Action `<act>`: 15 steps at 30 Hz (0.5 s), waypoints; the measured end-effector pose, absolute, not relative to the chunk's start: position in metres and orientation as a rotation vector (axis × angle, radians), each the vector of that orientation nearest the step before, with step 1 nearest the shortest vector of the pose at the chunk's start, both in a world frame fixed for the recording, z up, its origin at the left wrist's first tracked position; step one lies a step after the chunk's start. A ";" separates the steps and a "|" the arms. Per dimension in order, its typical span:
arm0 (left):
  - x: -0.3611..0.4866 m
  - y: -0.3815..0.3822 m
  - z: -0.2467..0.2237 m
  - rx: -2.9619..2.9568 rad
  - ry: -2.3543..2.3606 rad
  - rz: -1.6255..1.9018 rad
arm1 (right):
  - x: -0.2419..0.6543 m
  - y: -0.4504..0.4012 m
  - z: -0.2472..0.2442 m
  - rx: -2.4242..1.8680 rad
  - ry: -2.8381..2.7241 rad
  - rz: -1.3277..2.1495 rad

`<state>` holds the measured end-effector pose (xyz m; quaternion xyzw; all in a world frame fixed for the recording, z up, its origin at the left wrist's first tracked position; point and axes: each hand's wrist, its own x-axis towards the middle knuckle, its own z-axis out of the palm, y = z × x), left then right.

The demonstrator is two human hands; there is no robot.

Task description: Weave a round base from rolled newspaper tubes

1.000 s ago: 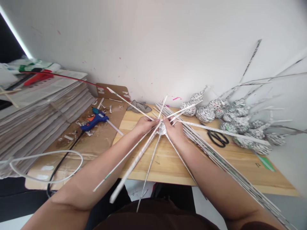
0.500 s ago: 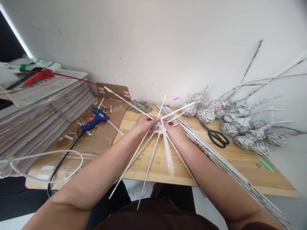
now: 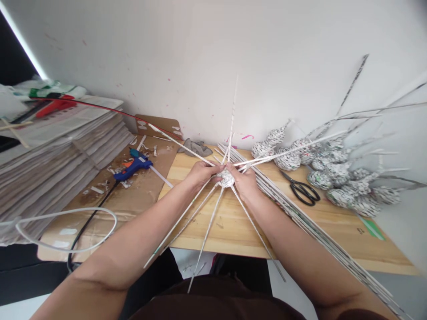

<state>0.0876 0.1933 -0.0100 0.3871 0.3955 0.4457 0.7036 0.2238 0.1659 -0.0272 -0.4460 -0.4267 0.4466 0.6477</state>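
Between my hands is a small round woven paper piece (image 3: 227, 179), with several rolled paper sticks (image 3: 209, 229) radiating from it on all sides. My left hand (image 3: 203, 174) pinches its left edge, thumb on top. My right hand (image 3: 244, 178) grips the opposite edge, its thumb and fingers closed near the bases of the sticks. One upright paper stick (image 3: 233, 106) points toward the wall. Beneath and beyond my right hand lies a long bundle of paper rods (image 3: 300, 220), running diagonally over the wooden table (image 3: 336, 226).
Several woven paper gourds (image 3: 287, 158) stand at the right near black scissors (image 3: 303, 192). On cardboard at left lies a blue glue gun (image 3: 135, 168) with paper scraps. A tall newspaper stack (image 3: 66, 146) and a white cable loop (image 3: 110, 213) are farther left. A grey cloth (image 3: 195, 148) lies behind.
The stick that hung blurred toward me over the woven piece is gone from there. A stick now rises toward the wall, and long sticks extend right. Both hands stay at the piece.
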 end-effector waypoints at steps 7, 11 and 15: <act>0.089 0.193 -0.009 0.818 0.889 0.962 | 0.225 0.164 -0.027 -1.049 -0.999 0.959; 0.088 0.192 -0.008 0.869 0.884 0.932 | 0.224 0.165 -0.026 -1.068 -0.976 0.991; 0.087 0.193 -0.010 0.862 0.902 0.953 | 0.223 0.166 -0.023 -1.044 -0.880 1.115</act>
